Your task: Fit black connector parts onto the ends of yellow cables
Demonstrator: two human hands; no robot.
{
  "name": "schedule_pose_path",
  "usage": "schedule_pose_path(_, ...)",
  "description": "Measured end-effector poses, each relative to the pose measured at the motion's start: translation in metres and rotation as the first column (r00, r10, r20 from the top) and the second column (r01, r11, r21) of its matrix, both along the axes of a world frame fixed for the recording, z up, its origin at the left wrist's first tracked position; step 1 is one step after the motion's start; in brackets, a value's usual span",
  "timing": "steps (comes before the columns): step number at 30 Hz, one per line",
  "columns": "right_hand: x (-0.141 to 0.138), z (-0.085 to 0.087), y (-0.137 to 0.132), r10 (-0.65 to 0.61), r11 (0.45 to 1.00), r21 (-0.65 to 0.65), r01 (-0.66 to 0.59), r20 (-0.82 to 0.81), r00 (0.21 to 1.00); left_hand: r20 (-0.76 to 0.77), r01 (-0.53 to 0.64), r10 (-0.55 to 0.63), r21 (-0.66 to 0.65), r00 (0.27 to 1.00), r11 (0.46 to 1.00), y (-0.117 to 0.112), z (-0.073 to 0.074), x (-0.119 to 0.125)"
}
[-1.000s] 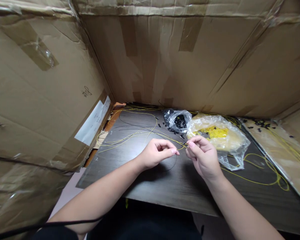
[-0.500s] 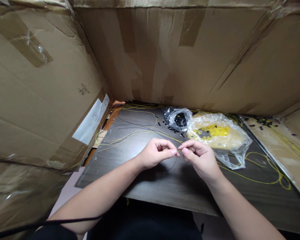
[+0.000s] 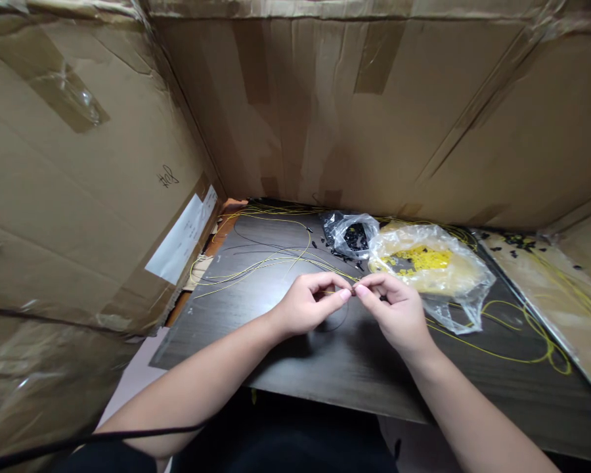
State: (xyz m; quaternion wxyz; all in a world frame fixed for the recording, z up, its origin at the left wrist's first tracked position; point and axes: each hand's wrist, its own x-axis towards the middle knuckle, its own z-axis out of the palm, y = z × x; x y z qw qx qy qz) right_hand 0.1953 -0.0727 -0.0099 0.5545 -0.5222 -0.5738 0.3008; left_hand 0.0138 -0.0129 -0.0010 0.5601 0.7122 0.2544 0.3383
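Note:
My left hand (image 3: 315, 302) is closed in a pinch, with a thin yellow cord (image 3: 328, 292) showing inside the curve of its fingers. Close against it, the thumb and index finger of my right hand (image 3: 391, 303) are pinched as well. The fingertips of both hands almost meet above the table, and whatever sits between the right fingertips is too small and covered to name. More yellow cords (image 3: 256, 266) run along the tabletop behind my left hand. Just past my right hand lies a clear plastic bag (image 3: 465, 289) holding small yellow pieces (image 3: 426, 257).
A smaller clear bag (image 3: 332, 230) holds small black pieces (image 3: 357, 236), some scattered beside it. Coiled yellow cord (image 3: 546, 355) lies at the right of the dark table (image 3: 325, 378). Cardboard walls (image 3: 300, 131) enclose the back and left. More black bits (image 3: 519, 242) lie at the far right.
My hands have drawn together, closing the small gap where yellow cord showed between the fingertips. The bags and the loose cords stay where they were.

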Motion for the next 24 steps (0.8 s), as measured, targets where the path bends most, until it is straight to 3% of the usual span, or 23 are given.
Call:
schedule_pose_path(4,-0.004,-0.001,0.001,-0.004,1.0,0.011,0.003,0.034,0.999,-0.027,-0.033,0.035,0.059,0.999,0.998,0.001,0.0,0.0)
schedule_pose_path(13,-0.004,-0.009,0.001,-0.113,0.975,0.212,0.074,0.178,0.978,-0.009,-0.026,0.026,-0.02,1.0,0.999,0.004,-0.001,0.0)
schedule_pose_path(18,0.0,-0.006,0.002,-0.074,0.989,0.14,0.049,0.178,0.981,-0.013,-0.02,0.02,-0.022,1.0,1.0,0.004,-0.001,-0.001)
schedule_pose_path(24,0.006,-0.005,0.004,0.077,0.997,0.014,-0.079,0.113,0.991,-0.043,-0.029,0.029,-0.007,0.999,1.0,0.005,-0.001,-0.001)
